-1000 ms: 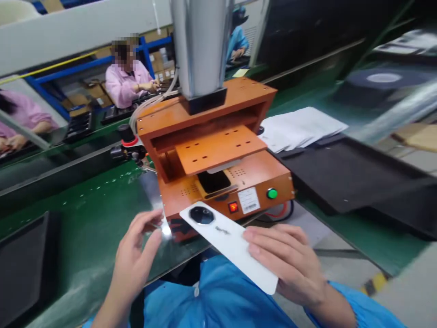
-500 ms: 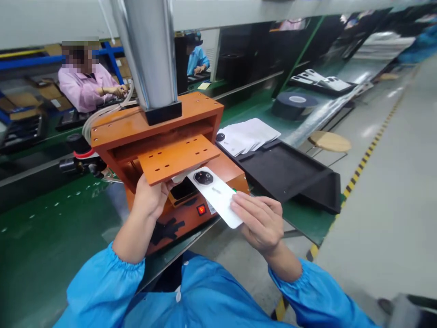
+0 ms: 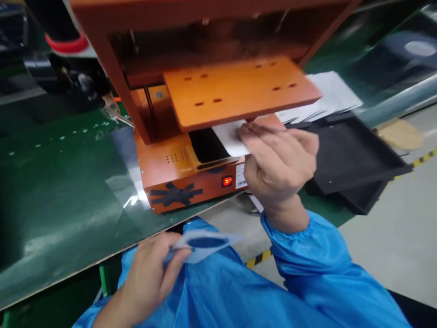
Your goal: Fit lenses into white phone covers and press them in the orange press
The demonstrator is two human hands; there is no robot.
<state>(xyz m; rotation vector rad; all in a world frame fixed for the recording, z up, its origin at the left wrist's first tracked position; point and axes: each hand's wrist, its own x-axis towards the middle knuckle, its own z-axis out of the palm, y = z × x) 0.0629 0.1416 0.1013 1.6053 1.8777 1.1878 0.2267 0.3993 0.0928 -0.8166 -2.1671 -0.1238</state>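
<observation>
Head view: our right fingers grip a white phone back panel, likely stiff, slick, best edge-held; our left fingers pinch seemingly flimsy film.

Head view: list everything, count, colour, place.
press: one, orange, centre
table: one, green, beneath
panel: one, white, in right hand
sheet: one, translucent, in left hand
stacked panels: several, white, right
trays: two, black, right
switch: one, red, press front
label: one, white, beside switch
patch: one, black, press front
knob: one, black, upper left
stool: one, tan, right
roll: one, dark, upper right
stripe: one, yellow-black, floor
left hand: one, bare, bottom
right hand: one, bare, centre
sleeves: two, blue
</observation>
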